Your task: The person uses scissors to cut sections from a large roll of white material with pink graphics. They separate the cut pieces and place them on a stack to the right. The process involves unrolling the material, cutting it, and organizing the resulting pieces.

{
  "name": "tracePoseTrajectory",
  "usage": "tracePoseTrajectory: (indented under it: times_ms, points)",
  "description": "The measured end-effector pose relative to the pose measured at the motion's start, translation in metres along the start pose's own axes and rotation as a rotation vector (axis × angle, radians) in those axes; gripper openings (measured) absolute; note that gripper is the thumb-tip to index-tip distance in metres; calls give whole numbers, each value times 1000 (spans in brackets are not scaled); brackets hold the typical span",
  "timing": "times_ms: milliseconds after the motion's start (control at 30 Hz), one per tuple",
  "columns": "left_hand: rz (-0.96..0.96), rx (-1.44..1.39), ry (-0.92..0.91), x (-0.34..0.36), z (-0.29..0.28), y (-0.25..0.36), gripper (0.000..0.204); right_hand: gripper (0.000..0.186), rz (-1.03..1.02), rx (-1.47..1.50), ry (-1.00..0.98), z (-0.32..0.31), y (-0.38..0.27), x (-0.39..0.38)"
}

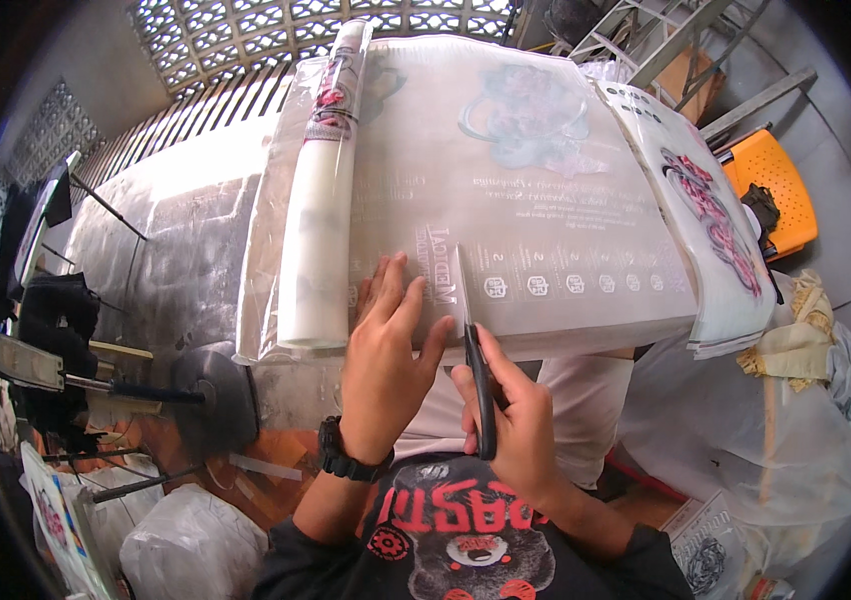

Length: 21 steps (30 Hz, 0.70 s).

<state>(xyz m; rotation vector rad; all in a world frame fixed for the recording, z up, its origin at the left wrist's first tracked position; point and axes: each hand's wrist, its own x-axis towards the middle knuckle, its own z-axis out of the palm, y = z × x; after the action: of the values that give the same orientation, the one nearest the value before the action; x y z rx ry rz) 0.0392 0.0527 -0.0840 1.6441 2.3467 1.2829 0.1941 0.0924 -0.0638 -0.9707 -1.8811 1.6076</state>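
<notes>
Nearest to me is my own chest in the black printed shirt (pixel 466 540), and just above it my right hand (pixel 511 425) is gripping a pair of black-handled scissors (pixel 476 345), fingers curled tight around the handles. The blades are pointing away from me and biting into the near edge of the wide translucent printed film sheet (pixel 526 220), only slightly parted as far as I can tell. My left hand (pixel 386 350), with the black wristwatch (pixel 346 460) on it, is lying flat and spread on the film just left of the blades, holding nothing, only pressing the sheet down.

The film is lying across the long dusty grey work table (pixel 176 250), its front hanging slightly over the near edge. The white roll of film in its clear plastic wrap (pixel 321 220) is resting along the sheet's left side, running toward the table's far edge. A loose stack of printed transfer sheets with pink lettering (pixel 716 230) is drooping off the table's right edge, with an orange plastic chair (pixel 771 185) beyond.

What worries me: my left fingertips are sitting very near the cutting line, so a sudden slip could nick them. If my pressing hand is letting the film creep, the cut may be wandering into the row of small round prints. The overhanging stack could also be sliding off
</notes>
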Motion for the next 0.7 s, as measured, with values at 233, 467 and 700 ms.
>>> tracePoseTrajectory:
  times_ms: [233, 467, 700]
  points:
    - [1, -27, -28, 0, 1, -1, 42, 48, -14, -14, 30, -1, -16, 27]
    - [16, 0, -17, -1, 0, -3, 43, 33, -27, -10, -14, -5, -27, 64]
    - [17, -5, 19, 1, 2, 0, 42, 27, -51, -27, -7, -5, -32, 103]
